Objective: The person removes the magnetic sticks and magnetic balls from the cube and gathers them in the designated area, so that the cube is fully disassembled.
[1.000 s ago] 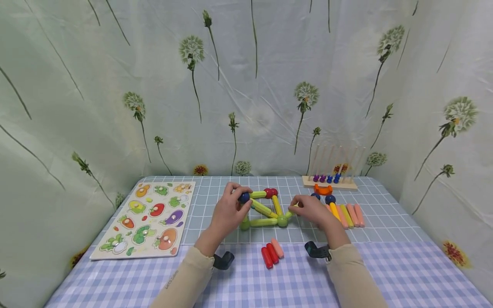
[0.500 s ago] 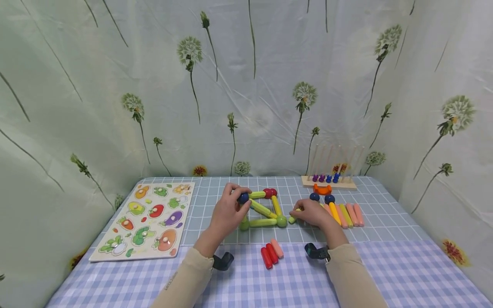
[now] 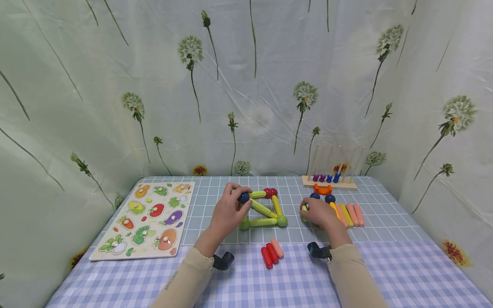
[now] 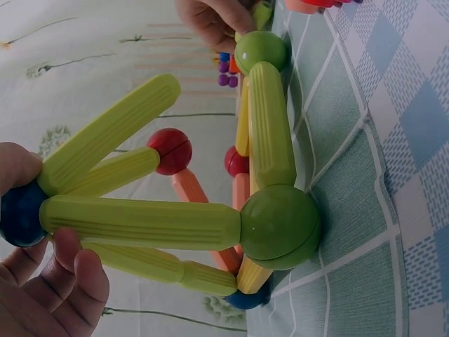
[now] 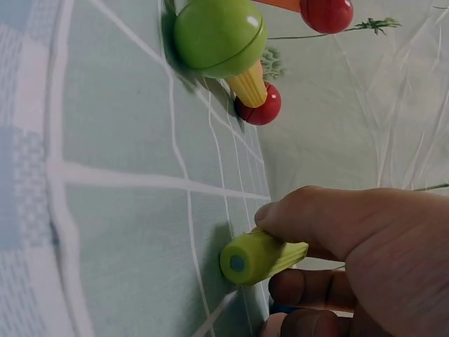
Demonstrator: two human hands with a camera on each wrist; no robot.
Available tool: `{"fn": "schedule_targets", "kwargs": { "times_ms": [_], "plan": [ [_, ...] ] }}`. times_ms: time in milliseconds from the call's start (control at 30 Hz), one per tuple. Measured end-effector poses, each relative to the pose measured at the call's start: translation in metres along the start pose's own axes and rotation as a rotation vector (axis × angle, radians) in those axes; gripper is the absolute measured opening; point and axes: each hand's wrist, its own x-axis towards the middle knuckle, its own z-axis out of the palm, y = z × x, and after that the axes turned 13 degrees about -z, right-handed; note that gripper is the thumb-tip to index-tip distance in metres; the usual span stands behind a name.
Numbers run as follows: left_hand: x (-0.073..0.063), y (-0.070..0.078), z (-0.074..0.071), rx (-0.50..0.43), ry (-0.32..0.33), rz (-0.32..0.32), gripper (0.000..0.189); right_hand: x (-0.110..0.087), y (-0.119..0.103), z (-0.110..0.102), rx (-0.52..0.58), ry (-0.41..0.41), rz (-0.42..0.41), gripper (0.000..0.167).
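Observation:
A blue ball (image 4: 22,216) tops a frame of magnetic rods and balls, and my left hand (image 3: 227,210) holds it by thumb and fingers. Several yellow-green rods (image 4: 140,221) fan out from this ball; one runs to a green ball (image 4: 280,226) on the table, another has a free end. The second green ball (image 3: 282,220) marks the frame's near right corner. To the right, apart from the frame, my right hand (image 3: 319,211) pinches a short yellow-green magnetic rod (image 5: 256,258) low over the cloth. Red balls (image 3: 271,193) sit at the frame's back.
Beside the right hand lie pink and yellow rods (image 3: 358,214), a loose blue ball (image 3: 330,199) and an orange arched piece (image 3: 322,189). Behind them stands a wooden peg rack (image 3: 348,185). Red rods (image 3: 267,258) lie in front; a vegetable puzzle board (image 3: 181,188) lies left.
My right hand has drawn its yellow-green rod away from the green corner ball and carried it right, towards the loose rods. The left hand stays at the blue ball.

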Motion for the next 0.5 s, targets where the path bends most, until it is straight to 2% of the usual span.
{"fn": "schedule_targets", "kwargs": {
  "times_ms": [233,367,500],
  "plan": [
    [0.0003,-0.0002,0.0005,-0.002,-0.005,0.003,0.028,-0.0007,-0.0001,-0.0012,0.009,0.002,0.002,0.029],
    [0.0005,-0.0002,0.001,-0.001,-0.004,0.001,0.028,-0.0023,-0.0027,-0.0025,0.06,-0.017,-0.039,0.028],
    [0.0,0.0001,0.0007,0.0,-0.006,-0.002,0.028,-0.0041,-0.008,-0.0043,0.111,-0.074,-0.113,0.026]
  ]
}}
